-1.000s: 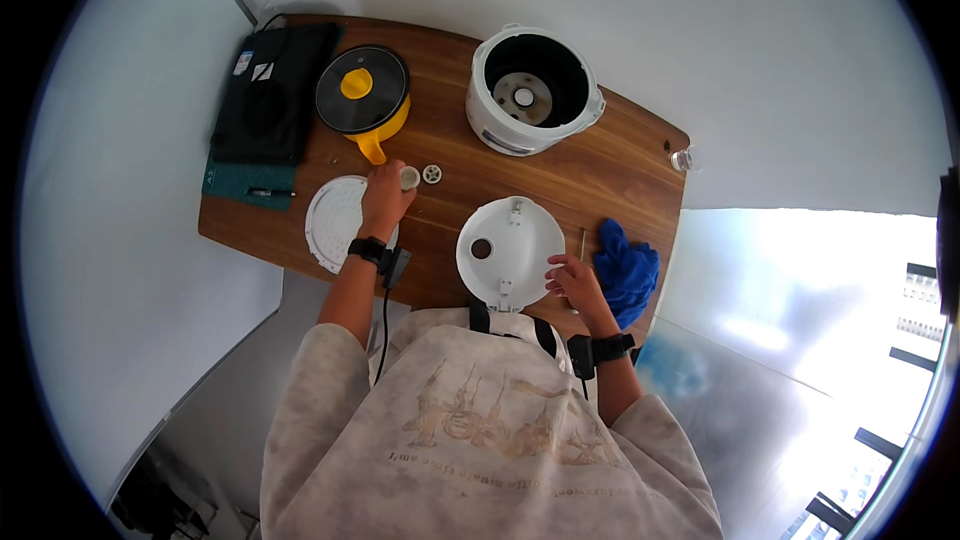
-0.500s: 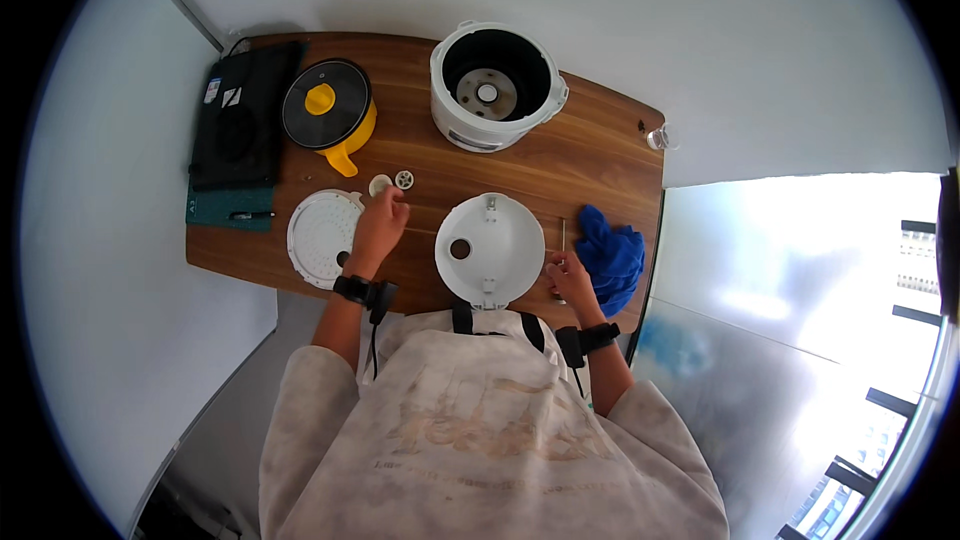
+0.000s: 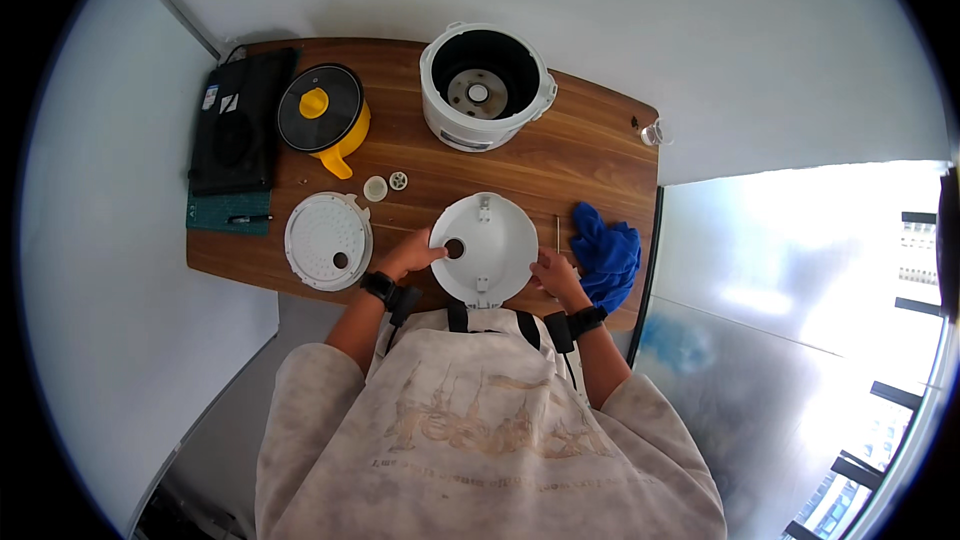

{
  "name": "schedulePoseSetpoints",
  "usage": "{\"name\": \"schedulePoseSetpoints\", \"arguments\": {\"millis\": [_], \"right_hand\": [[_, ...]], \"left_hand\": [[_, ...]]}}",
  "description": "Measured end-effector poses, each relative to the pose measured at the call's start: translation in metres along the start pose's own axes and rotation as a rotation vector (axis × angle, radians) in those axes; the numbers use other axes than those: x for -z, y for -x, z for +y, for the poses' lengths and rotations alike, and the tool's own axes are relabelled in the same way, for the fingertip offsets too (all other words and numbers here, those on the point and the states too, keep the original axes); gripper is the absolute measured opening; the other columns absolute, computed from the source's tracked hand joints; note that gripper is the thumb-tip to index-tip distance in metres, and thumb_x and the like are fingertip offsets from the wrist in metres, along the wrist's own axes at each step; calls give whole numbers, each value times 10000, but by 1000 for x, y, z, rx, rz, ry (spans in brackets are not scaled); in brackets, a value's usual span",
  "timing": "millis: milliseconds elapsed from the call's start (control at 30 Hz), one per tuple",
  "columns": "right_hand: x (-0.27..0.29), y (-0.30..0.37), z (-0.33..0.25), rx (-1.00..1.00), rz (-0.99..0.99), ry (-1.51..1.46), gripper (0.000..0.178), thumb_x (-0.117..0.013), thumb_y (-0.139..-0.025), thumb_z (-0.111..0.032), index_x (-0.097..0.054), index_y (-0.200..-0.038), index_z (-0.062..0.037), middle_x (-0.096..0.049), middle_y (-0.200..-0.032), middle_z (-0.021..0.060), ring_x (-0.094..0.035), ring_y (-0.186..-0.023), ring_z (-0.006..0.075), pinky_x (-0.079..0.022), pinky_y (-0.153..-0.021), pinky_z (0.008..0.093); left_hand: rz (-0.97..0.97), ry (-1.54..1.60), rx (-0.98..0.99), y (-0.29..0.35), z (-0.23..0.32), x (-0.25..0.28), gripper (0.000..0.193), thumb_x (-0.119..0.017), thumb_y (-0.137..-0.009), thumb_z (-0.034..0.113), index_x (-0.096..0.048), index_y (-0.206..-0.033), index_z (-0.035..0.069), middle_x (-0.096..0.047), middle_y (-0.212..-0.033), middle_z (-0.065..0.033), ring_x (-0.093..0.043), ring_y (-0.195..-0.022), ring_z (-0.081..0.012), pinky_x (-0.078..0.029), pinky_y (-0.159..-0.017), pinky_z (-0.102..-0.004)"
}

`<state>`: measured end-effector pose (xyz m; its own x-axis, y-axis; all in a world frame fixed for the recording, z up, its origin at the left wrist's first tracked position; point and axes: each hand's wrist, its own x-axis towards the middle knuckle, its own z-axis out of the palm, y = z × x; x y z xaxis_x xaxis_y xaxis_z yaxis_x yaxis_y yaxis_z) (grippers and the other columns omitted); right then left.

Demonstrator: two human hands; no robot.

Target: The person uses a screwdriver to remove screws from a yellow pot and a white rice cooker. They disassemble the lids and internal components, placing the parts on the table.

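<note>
A round white cooker lid shell (image 3: 500, 245), hollow side up, lies at the near edge of the table in front of me. It has a dark round hole left of its middle and small metal fittings at its far and near ends. My left hand (image 3: 408, 254) grips its left rim, the thumb reaching in beside the hole. On the opposite rim, my right hand (image 3: 553, 274) closes with thumb and fingers. A perforated white disc (image 3: 322, 237) rests left of my left hand. Beyond it are a round white cap (image 3: 375, 188) and a small spoked white part (image 3: 398, 181).
A white cooker body (image 3: 470, 130) stands open at the back. Further left are a yellow pot with a dark lid (image 3: 325, 110), a black flat case (image 3: 235, 125) and a pen (image 3: 248, 219) on a green mat. A screwdriver (image 3: 558, 230), blue cloth (image 3: 608, 250) and clear cup (image 3: 654, 133) are at right.
My left hand has come down and right from the small white parts to the shell's left rim. My right hand has shifted slightly left onto the right rim.
</note>
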<state>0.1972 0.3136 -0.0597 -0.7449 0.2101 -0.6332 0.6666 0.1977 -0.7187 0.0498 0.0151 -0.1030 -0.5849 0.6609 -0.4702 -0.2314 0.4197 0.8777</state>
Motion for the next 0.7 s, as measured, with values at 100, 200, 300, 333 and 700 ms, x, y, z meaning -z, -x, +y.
{"name": "schedulePoseSetpoints", "arguments": {"millis": [100, 200, 300, 333, 700], "right_hand": [[-1, 3, -14, 66, 53, 41, 290, -609, -900, -51, -603, -1183, 13, -711, -888, 73, -674, -698, 142, -555, -609, 271], [1, 7, -28, 104, 151, 50, 302, -607, -870, -62, -623, -1164, 5, -717, -843, 105, -693, -682, 175, -565, -623, 296], [7, 15, -50, 112, 183, 40, 323, -622, -862, -83, -618, -1174, 0, -720, -827, 117, -699, -674, 187, -569, -628, 302], [9, 18, -56, 111, 184, 34, 327, -630, -865, -90, -613, -1179, 1, -720, -828, 116, -698, -674, 186, -568, -628, 299], [-9, 26, -49, 353, 169, 19, 560, -772, -825, -194, -518, -1282, 7, -692, -1035, 133, -692, -881, 192, -576, -727, 301]], "left_hand": [[22, 59, 0, 3, 4, 3, 429, -700, -862, 135, -601, -1254, -7, -703, -1141, -155, -671, -1038, -250, -506, -924, -376], [5, 75, 24, 10, 30, 11, 439, -686, -874, 126, -584, -1280, -6, -693, -1159, -151, -664, -1044, -246, -501, -933, -372], [7, 153, 0, 27, 74, 14, 482, -660, -893, 119, -531, -1341, 0, -666, -1196, -142, -646, -1068, -237, -484, -959, -363], [12, 194, -15, 34, 87, 14, 500, -650, -900, 117, -509, -1365, 2, -655, -1209, -138, -640, -1077, -233, -477, -970, -359], [0, 291, -3, 67, 145, 11, 493, -553, -930, 84, -431, -1397, -16, -629, -1199, -123, -623, -1091, -187, -460, -982, -344]]}}
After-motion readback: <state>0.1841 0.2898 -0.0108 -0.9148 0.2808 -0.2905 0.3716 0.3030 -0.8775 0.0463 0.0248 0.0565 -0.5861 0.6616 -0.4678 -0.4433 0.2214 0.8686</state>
